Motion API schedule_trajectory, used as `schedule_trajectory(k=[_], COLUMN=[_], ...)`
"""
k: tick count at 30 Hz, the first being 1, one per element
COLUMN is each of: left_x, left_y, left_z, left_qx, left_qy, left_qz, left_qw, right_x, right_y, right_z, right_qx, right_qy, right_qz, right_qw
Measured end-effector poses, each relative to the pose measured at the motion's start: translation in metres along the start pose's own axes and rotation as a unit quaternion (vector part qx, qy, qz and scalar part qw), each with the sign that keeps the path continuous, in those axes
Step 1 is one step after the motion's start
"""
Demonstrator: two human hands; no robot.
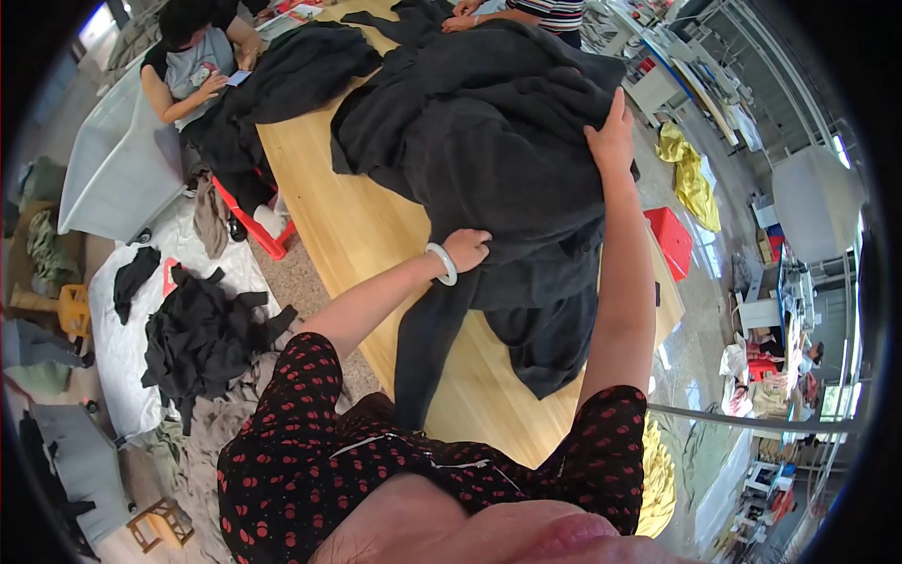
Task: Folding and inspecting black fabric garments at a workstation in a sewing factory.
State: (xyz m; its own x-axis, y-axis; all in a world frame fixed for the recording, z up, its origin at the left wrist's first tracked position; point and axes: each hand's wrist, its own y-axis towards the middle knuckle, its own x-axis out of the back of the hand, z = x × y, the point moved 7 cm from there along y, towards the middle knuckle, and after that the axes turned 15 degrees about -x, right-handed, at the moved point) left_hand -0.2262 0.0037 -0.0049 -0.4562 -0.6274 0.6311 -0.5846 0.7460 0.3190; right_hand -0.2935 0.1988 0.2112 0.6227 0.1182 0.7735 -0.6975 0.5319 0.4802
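A large heap of black garments [507,141] is spread over the wooden table [324,226] in front of me. My left hand [465,250], with a pale bangle at its wrist, has its fingers curled into the cloth at the heap's near left side. Below it a black sleeve [432,329] hangs toward the table's near edge. My right hand [613,136] lies along the heap's right side, thumb and fingers stretched out against the fabric. Part of its fingers is hard to make out against the cloth.
At the far left sits a person [202,70] holding a phone-like item; another person's hands [460,19] rest beyond the heap. A white bin [122,155], a red stool [254,221] and a floor pile of black cloth [207,329] are left. Right stands a red container [669,242].
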Motion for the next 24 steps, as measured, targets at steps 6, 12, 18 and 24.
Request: schedule_trajectory(k=[6, 12, 18, 24], left_x=[-0.006, -0.004, 0.011, 0.111], left_y=[0.006, 0.000, -0.021, -0.056], left_z=[0.014, 0.024, 0.020, 0.082], left_qx=[-0.003, 0.011, 0.102, 0.293], left_qy=[-0.020, -0.007, -0.302, -0.385], left_qz=[0.021, -0.011, -0.095, -0.419], left_qw=[1.000, 1.000, 0.943, 0.768], right_x=[-0.031, 0.050, 0.113, 0.130], right_y=[0.000, -0.074, -0.127, -0.166], right_z=[-0.042, -0.004, -0.012, -0.034], right_qx=[-0.062, -0.095, -0.153, -0.195], right_qy=[-0.054, 0.315, 0.615, 0.582], right_qz=[0.076, 0.185, 0.227, 0.221], right_qw=[0.994, 0.926, 0.740, 0.758])
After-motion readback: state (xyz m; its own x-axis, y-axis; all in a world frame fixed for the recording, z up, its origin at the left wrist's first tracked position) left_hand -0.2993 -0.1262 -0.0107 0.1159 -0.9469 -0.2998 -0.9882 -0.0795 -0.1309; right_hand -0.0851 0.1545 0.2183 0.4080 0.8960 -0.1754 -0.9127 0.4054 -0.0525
